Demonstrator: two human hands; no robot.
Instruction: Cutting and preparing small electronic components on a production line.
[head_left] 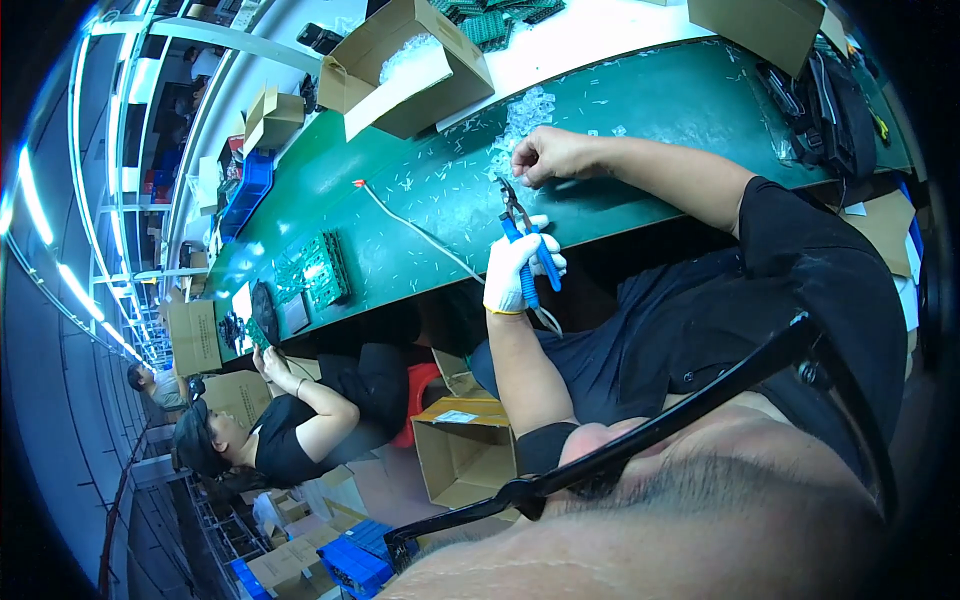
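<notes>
In a white glove with a yellow cuff, my left hand (507,270) is closed around the blue handles of a pair of cutting pliers (517,225). The metal jaws point away from me over the green tabletop. Just beyond the jaws, my bare right hand (560,156) is curled, thumb and fingertips together. Anything pinched there is too small to make out. Small clear plastic pieces (527,110) lie heaped beside and beyond my right hand, with slivers scattered over the green table mat (440,225).
An open cardboard box (430,105) with clear pieces inside stands at the back, near green circuit boards (487,30). A grey cable (415,228) crosses the mat. At left, a co-worker (290,420) handles a board. A black bag (835,110) lies at right; an empty carton (465,460) stands below the table.
</notes>
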